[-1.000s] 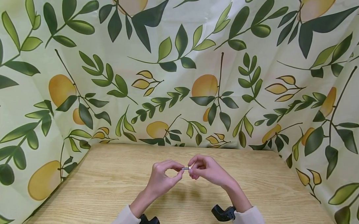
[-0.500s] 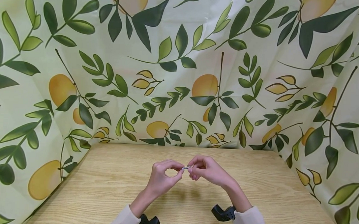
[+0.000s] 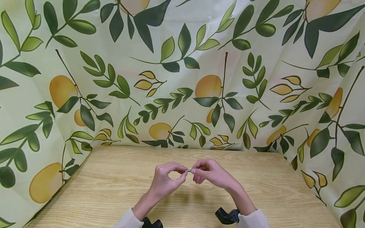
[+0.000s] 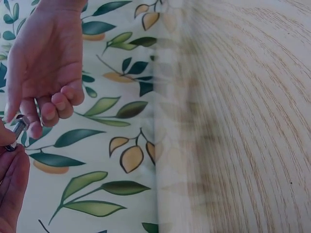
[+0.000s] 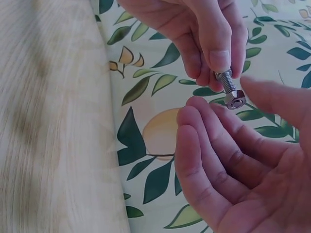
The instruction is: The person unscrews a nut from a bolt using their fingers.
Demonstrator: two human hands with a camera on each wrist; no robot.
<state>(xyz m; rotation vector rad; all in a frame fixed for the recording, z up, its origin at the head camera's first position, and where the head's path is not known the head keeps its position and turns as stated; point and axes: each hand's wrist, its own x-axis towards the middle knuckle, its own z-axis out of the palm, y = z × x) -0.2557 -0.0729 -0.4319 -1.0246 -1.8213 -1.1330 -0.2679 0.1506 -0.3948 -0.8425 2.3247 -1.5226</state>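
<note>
A small silver bolt (image 5: 226, 83) is held in the air above the table, with a hex nut (image 5: 235, 100) at its free end. My left hand (image 3: 166, 177) pinches the other end between thumb and index finger; that end is mostly hidden by the fingertips. My right hand (image 3: 211, 172) is at the nut end. In the right wrist view its thumb and fingers lie loosely on either side of the nut, which shows uncovered between them. The bolt (image 4: 19, 127) also appears at the left edge of the left wrist view, slanting up toward the right fingers.
Below both hands spreads a light wood-grain table (image 3: 113, 192). A cloth (image 3: 176, 103) printed with leaves and orange fruit hangs at the back and on both sides. Black wrist-worn devices (image 3: 227, 216) sit at the cuffs.
My right thumb has shifted slightly across the nut end of the bolt, covering more of it in the head view. The left hand keeps its pinch and place.
</note>
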